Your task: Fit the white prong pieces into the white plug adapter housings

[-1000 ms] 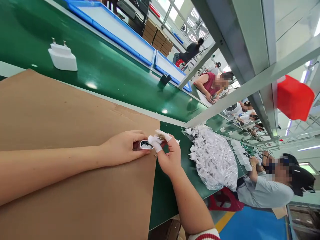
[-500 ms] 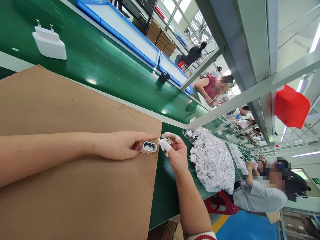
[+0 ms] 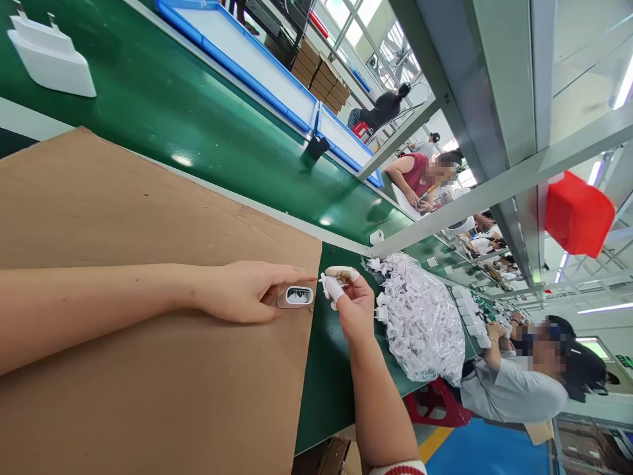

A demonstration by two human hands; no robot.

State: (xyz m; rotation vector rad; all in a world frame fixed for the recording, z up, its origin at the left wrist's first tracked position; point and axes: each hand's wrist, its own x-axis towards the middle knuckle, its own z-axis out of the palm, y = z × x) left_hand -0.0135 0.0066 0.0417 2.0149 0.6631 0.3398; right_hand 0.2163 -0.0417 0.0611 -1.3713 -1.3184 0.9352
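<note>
Coming in from the left edge, my left hand [image 3: 247, 290] is closed around a hollow white plug housing [image 3: 295, 296], whose open end faces right and shows metal parts inside. One finger stretches along the housing's upper side. My right hand [image 3: 352, 297], with white covers on thumb and finger, pinches a small white piece [image 3: 326, 282] just right of the housing, apart from it. Brown cardboard [image 3: 198, 389] lies under my left hand. Beside my right hand is a clear plastic bag [image 3: 420, 316] full of small white parts.
A green belt [image 3: 222, 158] carries a large white plug [image 3: 52, 53], a black object [image 3: 316, 148] and a small white housing [image 3: 376, 237]. Blue-rimmed trays [image 3: 247, 63] lie beyond. Metal posts [image 3: 425, 221] cross overhead. A person in grey [image 3: 514, 389] sits at the right.
The large white plug and the black object have shifted left along the belt. The small white piece in my right hand is slightly farther right. The housing has turned a little in my left hand.
</note>
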